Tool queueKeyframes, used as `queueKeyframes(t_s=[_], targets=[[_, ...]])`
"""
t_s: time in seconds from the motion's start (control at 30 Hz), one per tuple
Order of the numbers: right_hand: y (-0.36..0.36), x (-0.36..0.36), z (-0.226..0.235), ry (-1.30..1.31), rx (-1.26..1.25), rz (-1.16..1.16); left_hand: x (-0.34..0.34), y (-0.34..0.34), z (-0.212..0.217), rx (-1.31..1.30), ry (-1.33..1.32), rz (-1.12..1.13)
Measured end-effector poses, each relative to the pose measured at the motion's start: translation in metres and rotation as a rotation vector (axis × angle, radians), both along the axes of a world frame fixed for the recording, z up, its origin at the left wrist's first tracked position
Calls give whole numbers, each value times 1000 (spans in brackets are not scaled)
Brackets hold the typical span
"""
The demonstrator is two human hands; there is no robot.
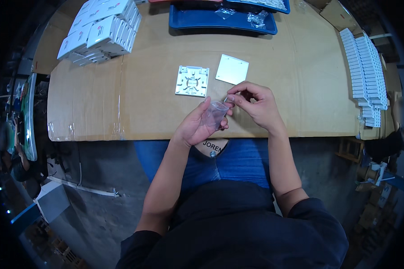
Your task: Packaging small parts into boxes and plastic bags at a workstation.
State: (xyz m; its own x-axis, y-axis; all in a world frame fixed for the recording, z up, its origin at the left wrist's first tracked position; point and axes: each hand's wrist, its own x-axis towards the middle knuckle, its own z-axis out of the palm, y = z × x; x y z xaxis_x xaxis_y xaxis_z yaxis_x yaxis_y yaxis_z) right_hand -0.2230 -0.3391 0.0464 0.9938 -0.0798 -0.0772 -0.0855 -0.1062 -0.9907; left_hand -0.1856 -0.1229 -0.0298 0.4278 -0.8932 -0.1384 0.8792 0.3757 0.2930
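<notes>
My left hand holds a small clear plastic bag just above the near edge of the cardboard-covered table. My right hand pinches the bag's upper edge with thumb and forefinger. Just beyond the hands lie a white square base plate with moulded ribs and a plain white square cover, side by side and apart.
White boxes are stacked at the far left. Blue trays with small clear bags sit at the far edge. Rows of white square parts line the right side. My lap is below the table's near edge.
</notes>
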Motion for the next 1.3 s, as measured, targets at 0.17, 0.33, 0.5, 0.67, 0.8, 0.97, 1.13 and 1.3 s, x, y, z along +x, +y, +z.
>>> queueKeyframes(t_s=[0.17, 0.33, 0.5, 0.67, 0.8, 0.97, 1.13, 1.3], targets=[[7, 9, 18, -133, -184, 291, -1, -2, -3, 33, -20, -3], [8, 14, 16, -136, -230, 456, -5, 2, -5, 6, -5, 27], [15, 17, 27, 171, -87, 442, -6, 1, 7, 0, -47, 6], [29, 27, 21, 186, -273, 683, -4, 4, -10, 39, -145, 0], [36, 30, 31, 308, -393, 823, -7, 4, -2, 87, -213, 51], [26, 33, 28, 182, -360, 758, -3, 6, 12, 106, -239, 13], [30, 36, 35, 297, -390, 815, -8, 0, 23, 160, -278, 78], [16, 38, 29, 156, -356, 729, -5, 2, 16, 8, -136, 15]])
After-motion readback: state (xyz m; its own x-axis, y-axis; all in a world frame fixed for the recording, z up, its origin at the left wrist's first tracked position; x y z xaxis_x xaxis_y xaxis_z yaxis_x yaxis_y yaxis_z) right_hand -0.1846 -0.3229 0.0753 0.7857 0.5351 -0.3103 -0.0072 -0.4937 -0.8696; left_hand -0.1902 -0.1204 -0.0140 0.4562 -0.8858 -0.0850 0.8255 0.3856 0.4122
